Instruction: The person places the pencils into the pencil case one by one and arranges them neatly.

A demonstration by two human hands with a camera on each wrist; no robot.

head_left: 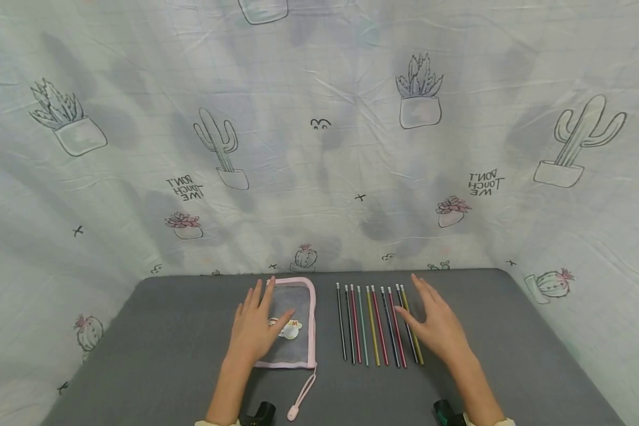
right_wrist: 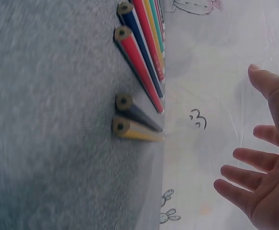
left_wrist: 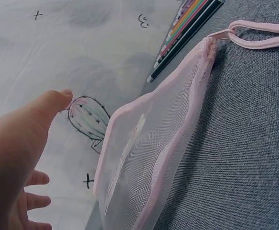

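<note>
A mesh zipper pouch [head_left: 298,302] with pink trim lies flat on the grey table, a cartoon sticker [head_left: 290,329] on its front. From its lower right corner trails a pink strap [head_left: 305,393]. Over the pouch's left side hovers my left hand [head_left: 254,328], fingers spread and holding nothing. Several pencils [head_left: 374,325] in black, red, green, yellow and blue lie side by side, white ends away from me. My right hand [head_left: 436,322] is held with fingers extended above the right end of that row, overlapping the last pencils. The right wrist view shows unsharpened pencil ends [right_wrist: 122,34].
The grey cloth-covered table [head_left: 154,343] extends to both sides of the pouch and pencils. Behind it hangs a pale curtain [head_left: 319,160] printed with cacti and potted plants, which also closes in the left and right sides.
</note>
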